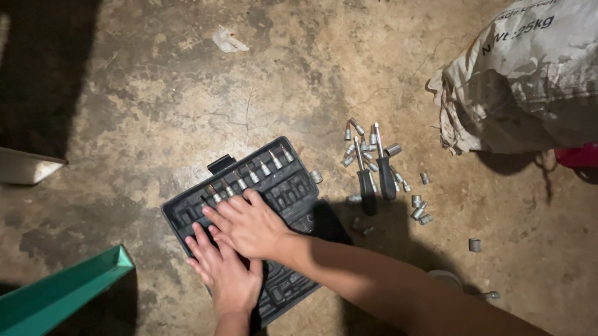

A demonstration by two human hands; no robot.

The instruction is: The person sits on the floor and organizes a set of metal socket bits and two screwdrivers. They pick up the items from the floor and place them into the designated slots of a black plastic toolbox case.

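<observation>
Your left hand (226, 273) and right hand (248, 223) lie flat, unclenched, on the black plastic socket case (279, 182); bare concrete floor (144, 107) opens beyond its far edge.

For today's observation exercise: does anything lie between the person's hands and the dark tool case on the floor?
Nothing visible does. Both the left hand and the right hand rest flat on the tool case, the right partly over the left. The loose sockets and two drivers lie apart, beside it.
</observation>
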